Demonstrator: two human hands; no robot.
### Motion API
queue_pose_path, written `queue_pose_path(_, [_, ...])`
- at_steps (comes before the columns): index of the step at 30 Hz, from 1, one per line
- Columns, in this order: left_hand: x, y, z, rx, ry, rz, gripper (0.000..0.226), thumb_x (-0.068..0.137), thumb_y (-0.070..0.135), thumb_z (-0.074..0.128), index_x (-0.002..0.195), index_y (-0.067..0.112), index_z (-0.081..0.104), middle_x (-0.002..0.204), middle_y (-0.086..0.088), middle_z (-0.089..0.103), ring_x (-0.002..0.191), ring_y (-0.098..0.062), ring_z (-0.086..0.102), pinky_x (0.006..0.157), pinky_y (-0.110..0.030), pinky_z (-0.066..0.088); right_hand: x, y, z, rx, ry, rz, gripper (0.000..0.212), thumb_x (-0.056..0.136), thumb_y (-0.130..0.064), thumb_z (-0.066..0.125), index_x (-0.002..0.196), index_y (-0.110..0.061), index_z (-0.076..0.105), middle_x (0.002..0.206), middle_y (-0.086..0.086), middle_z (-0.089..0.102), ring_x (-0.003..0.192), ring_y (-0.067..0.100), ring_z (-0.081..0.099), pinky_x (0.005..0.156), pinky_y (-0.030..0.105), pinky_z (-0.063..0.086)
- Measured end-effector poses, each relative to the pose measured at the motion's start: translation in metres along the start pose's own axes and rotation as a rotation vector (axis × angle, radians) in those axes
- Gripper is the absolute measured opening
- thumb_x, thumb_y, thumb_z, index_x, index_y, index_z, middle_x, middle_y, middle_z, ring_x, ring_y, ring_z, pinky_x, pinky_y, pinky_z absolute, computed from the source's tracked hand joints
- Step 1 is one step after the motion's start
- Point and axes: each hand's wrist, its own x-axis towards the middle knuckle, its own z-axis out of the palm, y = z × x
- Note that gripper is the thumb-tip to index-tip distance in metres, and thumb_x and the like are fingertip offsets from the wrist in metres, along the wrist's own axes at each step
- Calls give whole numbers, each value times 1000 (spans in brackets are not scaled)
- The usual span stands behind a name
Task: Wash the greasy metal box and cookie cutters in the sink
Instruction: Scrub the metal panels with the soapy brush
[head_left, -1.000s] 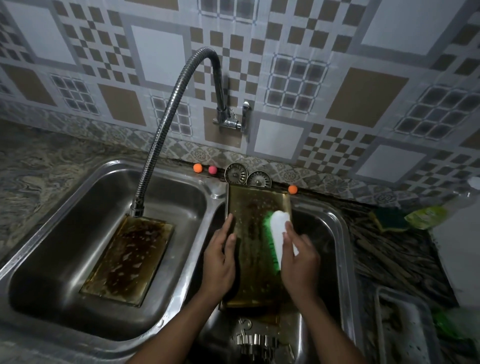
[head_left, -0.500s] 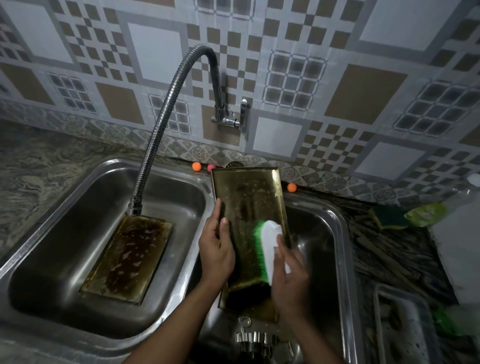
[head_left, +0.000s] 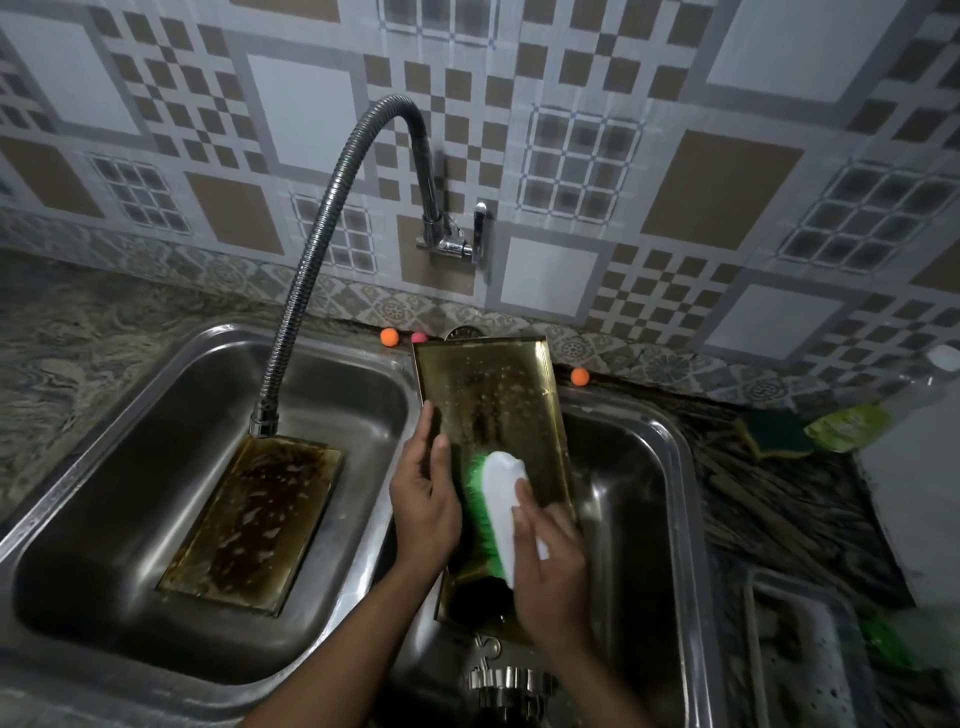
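A greasy brass-coloured metal box part (head_left: 493, 395) stands tilted over the right sink basin (head_left: 639, 499), its far end near the wall. My left hand (head_left: 423, 499) grips its left edge. My right hand (head_left: 550, 566) holds a white scrub brush with green bristles (head_left: 498, 499) against the tray's inner face. A second greasy box part (head_left: 254, 519) lies flat in the left basin (head_left: 130, 467) under the hose spout. Shiny metal cookie cutters (head_left: 511, 680) sit at the bottom of the right basin, partly hidden by my arms.
A flexible metal faucet hose (head_left: 332, 218) arcs from the wall tap (head_left: 452, 244) into the left basin. Small orange balls (head_left: 388, 336) lie on the back ledge. A green sponge (head_left: 776, 434), a detergent bottle (head_left: 852, 421) and a plastic tray (head_left: 810, 654) occupy the right counter.
The box part was lifted and tipped up toward the wall. The brush slid down its face toward me, with my right hand following.
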Motion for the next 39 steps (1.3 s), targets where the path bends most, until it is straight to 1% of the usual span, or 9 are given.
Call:
queue_pose_path(4, [-9,-7,-3,34,-73,-16,46,102,19,49,146,28,39,141,25,45,132,11,41,104,-9,36,30,14,-27,-27,89,125,35,95,-17,58,130,-24,58,100,-19,61,94,-3,60,75,10,50])
queue_pose_path(8, [-18,-7,-1,69,-250,0,48,100,10,50,145,28,42,138,24,49,130,8,46,104,-11,39,87,16,-37,-76,106,112,32,97,-17,56,128,-11,62,118,4,67,110,5,59,85,-1,39])
queue_pose_path(11, [-24,-5,5,86,-306,33,50,99,9,52,145,27,43,137,19,53,128,3,49,104,-13,40,116,5,-24,-72,63,195,32,98,-18,55,128,-11,62,128,3,64,116,11,57,78,-8,34])
queue_pose_path(18, [-7,-4,-5,40,-252,-15,51,100,25,49,150,19,39,146,16,48,133,4,44,105,-12,38,81,-15,13,-27,-252,36,34,98,-34,52,130,-30,61,120,-8,65,111,4,59,90,19,47])
queue_pose_path(23, [-14,-6,-11,33,-208,-54,48,98,17,53,145,20,42,137,24,47,124,19,44,95,-1,35,67,8,-9,-94,-167,76,30,98,-32,54,126,-30,63,117,-6,67,105,2,62,86,25,53])
queue_pose_path(27, [-28,-4,-1,32,-302,-38,52,96,26,54,146,24,41,138,27,47,128,13,44,99,-5,37,101,7,-7,-74,-4,171,30,98,-22,55,126,-17,64,128,-4,63,118,7,57,91,10,45])
queue_pose_path(31, [-18,-2,6,61,-266,-13,52,96,31,52,146,23,42,129,29,52,121,13,50,94,-5,39,88,-17,14,43,-58,202,30,99,-22,54,127,-18,64,126,-9,64,115,-1,57,96,18,47])
queue_pose_path(35, [-2,-6,-7,151,-183,21,50,98,34,50,147,25,41,131,34,47,121,18,45,95,-2,36,34,-20,12,168,-149,222,29,98,-15,56,125,-23,63,120,-21,61,114,-13,54,91,7,43])
queue_pose_path(39, [11,-12,-26,385,-160,164,61,96,10,58,151,24,36,130,14,52,118,6,48,99,-3,33,21,-1,-9,183,-121,294,33,96,-13,58,118,-37,63,112,-36,61,113,-12,55,94,15,49])
